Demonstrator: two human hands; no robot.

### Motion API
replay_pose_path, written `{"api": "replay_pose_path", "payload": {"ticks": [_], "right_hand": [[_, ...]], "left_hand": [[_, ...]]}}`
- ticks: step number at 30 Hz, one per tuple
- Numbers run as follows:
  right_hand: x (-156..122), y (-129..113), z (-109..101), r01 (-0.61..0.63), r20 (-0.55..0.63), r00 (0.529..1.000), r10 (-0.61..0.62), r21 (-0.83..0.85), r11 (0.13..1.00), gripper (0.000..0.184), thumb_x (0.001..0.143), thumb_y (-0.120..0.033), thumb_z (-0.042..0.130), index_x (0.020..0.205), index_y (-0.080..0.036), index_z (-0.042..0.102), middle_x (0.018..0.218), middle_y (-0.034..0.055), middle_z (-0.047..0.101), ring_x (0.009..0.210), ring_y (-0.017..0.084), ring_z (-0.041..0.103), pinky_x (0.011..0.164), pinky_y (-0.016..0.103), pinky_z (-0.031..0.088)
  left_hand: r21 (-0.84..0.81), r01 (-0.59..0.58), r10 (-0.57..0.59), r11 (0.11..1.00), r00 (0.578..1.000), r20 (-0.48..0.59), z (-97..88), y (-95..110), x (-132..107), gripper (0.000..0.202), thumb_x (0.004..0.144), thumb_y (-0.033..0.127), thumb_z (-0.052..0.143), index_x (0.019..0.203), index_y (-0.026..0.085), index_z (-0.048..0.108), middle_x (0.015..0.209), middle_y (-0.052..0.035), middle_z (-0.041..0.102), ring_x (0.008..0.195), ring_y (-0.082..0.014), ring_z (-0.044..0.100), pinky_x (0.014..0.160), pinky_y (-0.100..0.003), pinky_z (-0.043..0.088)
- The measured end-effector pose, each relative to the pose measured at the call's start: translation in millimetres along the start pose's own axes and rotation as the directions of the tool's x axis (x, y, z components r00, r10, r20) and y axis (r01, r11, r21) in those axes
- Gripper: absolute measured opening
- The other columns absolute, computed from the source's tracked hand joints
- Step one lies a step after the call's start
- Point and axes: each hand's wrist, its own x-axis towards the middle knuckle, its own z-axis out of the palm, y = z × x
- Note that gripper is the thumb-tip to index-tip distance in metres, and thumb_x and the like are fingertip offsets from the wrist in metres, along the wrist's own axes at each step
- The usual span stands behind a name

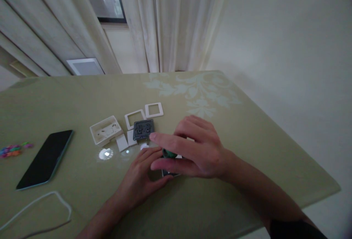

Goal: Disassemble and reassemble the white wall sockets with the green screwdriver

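Observation:
My right hand (194,150) is curled over a small dark green tool handle (168,154), gripping it upright over a part on the table. My left hand (143,175) lies against that part (168,173), a dark-edged piece mostly hidden under both hands, and steadies it. Just beyond my fingertips sits a grey switch module (143,129). Two white square frames (134,118) (154,109) lie behind it. A white mounting box (106,130) stands to the left, with small white rocker pieces (122,142) beside it.
A black phone (45,158) lies at the left on the green tablecloth (247,147). Colourful small bits (13,150) sit at the far left edge, a white cable loop (41,209) at the front left. Curtains and a wall stand behind; the table's right edge drops off near my forearm.

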Motion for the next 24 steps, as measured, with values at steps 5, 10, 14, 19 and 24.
{"api": "replay_pose_path", "payload": {"ticks": [5, 10, 14, 19, 24], "right_hand": [[0.6, 1.5, -1.9, 0.008, 0.064, 0.998, -0.013, 0.091, 0.996, 0.038, 0.112, -0.027, 0.053, 0.146, -0.014, 0.066, 0.124, 0.0113, 0.076, 0.110, 0.020, 0.071, 0.098, 0.034, 0.059], [0.5, 1.2, -2.7, 0.005, 0.052, 0.999, -0.008, 0.061, 0.998, 0.039, 0.111, -0.032, 0.057, 0.145, -0.015, 0.068, 0.124, 0.0122, 0.075, 0.113, 0.023, 0.070, 0.100, 0.039, 0.059], [0.6, 0.4, -2.1, 0.023, -0.024, 0.999, -0.023, 0.008, 1.000, 0.041, 0.106, -0.039, 0.068, 0.138, -0.015, 0.073, 0.106, 0.0081, 0.075, 0.095, 0.020, 0.071, 0.088, 0.033, 0.061], [0.7, 0.1, -2.5, -0.008, 0.076, 0.997, 0.007, 0.005, 1.000, 0.043, 0.112, -0.026, 0.051, 0.151, -0.010, 0.062, 0.119, 0.0115, 0.075, 0.104, 0.020, 0.071, 0.092, 0.033, 0.060], [1.3, 0.8, -4.4, -0.035, 0.092, 0.995, 0.032, 0.031, 0.999, 0.041, 0.113, -0.029, 0.048, 0.149, -0.016, 0.063, 0.122, 0.0105, 0.075, 0.109, 0.020, 0.070, 0.097, 0.034, 0.059]], "left_hand": [[0.008, -0.012, 0.011, 1.000, 0.997, 0.079, -2.0, -0.5, 0.0, 0.049, 0.092, 0.039, 0.083, 0.138, 0.036, 0.067, 0.137, -0.0033, 0.075, 0.126, -0.0378, 0.070, 0.106, -0.059, 0.061], [-0.007, -0.018, 0.018, 1.000, 0.998, 0.060, -1.2, -1.1, -0.5, 0.052, 0.093, 0.038, 0.083, 0.142, 0.037, 0.065, 0.138, -0.0037, 0.074, 0.129, -0.0380, 0.068, 0.108, -0.060, 0.060], [-0.010, -0.010, 0.011, 1.000, 0.998, 0.058, -0.6, -0.6, -0.5, 0.056, 0.092, 0.036, 0.083, 0.144, 0.038, 0.064, 0.140, -0.0032, 0.073, 0.128, -0.0369, 0.069, 0.108, -0.059, 0.060], [-0.012, -0.022, 0.023, 1.000, 0.998, 0.065, -1.6, -0.7, -0.2, 0.052, 0.092, 0.035, 0.083, 0.141, 0.035, 0.066, 0.137, -0.0050, 0.075, 0.127, -0.0362, 0.069, 0.107, -0.058, 0.061], [0.004, -0.028, 0.028, 1.000, 0.998, 0.063, -1.4, -2.1, -0.2, 0.056, 0.090, 0.039, 0.086, 0.143, 0.033, 0.066, 0.138, -0.0071, 0.074, 0.128, -0.0363, 0.069, 0.108, -0.058, 0.060]]}}
